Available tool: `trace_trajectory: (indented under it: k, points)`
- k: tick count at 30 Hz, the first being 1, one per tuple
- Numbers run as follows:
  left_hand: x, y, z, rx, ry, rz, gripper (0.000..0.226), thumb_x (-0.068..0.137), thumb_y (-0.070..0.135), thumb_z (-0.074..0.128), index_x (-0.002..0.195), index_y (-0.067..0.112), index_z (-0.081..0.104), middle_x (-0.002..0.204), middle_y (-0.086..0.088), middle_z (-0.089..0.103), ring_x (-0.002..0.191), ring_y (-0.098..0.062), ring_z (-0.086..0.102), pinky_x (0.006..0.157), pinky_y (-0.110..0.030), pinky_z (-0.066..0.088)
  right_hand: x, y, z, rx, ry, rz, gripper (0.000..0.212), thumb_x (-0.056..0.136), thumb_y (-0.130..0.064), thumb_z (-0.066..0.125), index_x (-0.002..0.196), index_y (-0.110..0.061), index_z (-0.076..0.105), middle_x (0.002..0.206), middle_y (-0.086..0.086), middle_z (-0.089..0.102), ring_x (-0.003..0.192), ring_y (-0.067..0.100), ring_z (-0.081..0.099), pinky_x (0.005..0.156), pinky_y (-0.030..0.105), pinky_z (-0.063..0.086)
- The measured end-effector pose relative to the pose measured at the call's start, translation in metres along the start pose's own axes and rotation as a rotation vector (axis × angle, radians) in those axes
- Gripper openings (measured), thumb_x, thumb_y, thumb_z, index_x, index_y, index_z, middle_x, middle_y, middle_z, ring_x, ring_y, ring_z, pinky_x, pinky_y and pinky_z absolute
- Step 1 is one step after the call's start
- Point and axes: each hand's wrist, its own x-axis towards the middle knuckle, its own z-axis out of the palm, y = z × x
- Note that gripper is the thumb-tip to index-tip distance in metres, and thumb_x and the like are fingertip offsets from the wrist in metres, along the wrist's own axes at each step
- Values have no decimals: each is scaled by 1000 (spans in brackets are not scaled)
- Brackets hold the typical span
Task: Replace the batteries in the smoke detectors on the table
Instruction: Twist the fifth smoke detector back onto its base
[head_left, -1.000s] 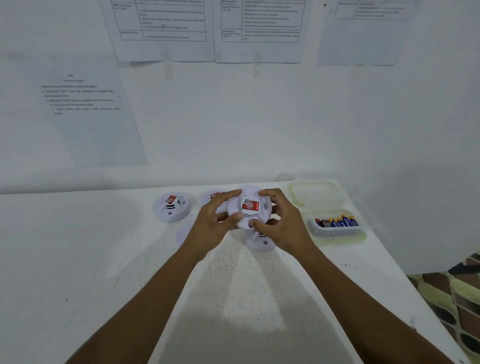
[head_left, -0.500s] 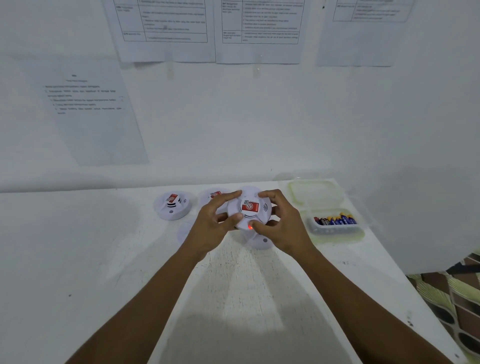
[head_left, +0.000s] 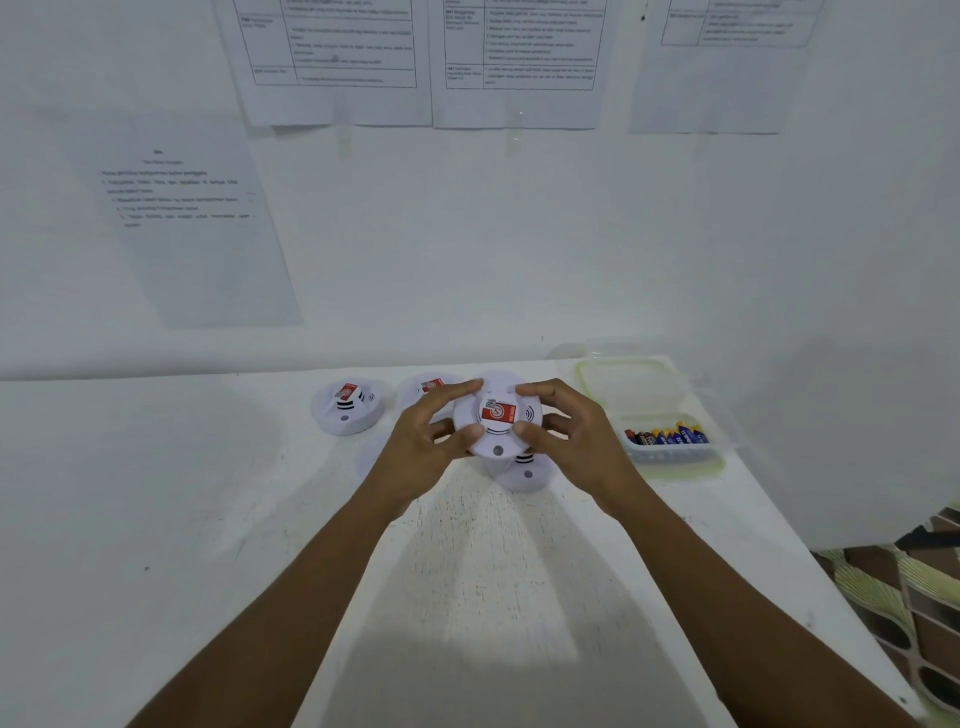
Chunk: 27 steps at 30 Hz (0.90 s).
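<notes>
**Above the counter, both hands grip one smoke detector**

Above the white counter (head_left: 156, 519), near its far edge, the left hand (head_left: 415, 457) and the right hand (head_left: 582, 447) hold a round white smoke detector (head_left: 497, 423) between them, lifted clear of the surface. Its face with the red label is turned up toward the camera. Each hand has its fingers curled over the far rim and its thumb pressed on the near part of the face, so the detector is pinched from both sides.

Directly below and just nearer the camera, a second detector (head_left: 522, 473) lies on the counter, mostly hidden by the held one and the right hand. Further left, a third detector (head_left: 349, 408) sits on its own, face up, with a red label. Between it and the left hand, a fourth detector (head_left: 428, 387) shows only in part behind the fingers.

To the right, well apart from the hands, an open clear plastic box (head_left: 670, 457) rests on the counter with its lid (head_left: 631, 384) folded back toward the wall. Inside lies a row of batteries (head_left: 667, 435). Printed sheets (head_left: 332, 57) hang on the white wall behind; their text is too blurred to read.
</notes>
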Motion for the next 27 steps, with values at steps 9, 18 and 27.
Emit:
trace_trajectory:
  k: [9, 18, 27]
  points:
    - [-6, 0, 3, 56, 22, 32, 40, 83, 26, 69, 122, 31, 63, 133, -2, 58, 114, -21, 63, 89, -44, 56, -6, 2, 0, 13, -9, 15, 31, 87, -14, 72, 116, -22, 66, 116, -9, 66, 101, 17, 68, 85, 42, 59]
    - [-15, 1, 8, 67, 47, 3, 38, 81, 29, 68, 117, 37, 61, 132, 0, 59, 115, -22, 62, 89, -38, 57, -12, 3, 3, 14, -2, 42, 29, 87, -12, 72, 114, -21, 68, 112, -12, 67, 98, 14, 69, 83, 43, 60]
    - [-22, 0, 8, 55, 43, -30, 37, 88, 17, 67, 121, 33, 61, 133, 0, 58, 114, -21, 62, 89, -42, 56, -20, 3, 5, 16, 1, 52, 30, 87, -14, 72, 116, -20, 66, 114, -7, 67, 99, 18, 69, 80, 43, 61]
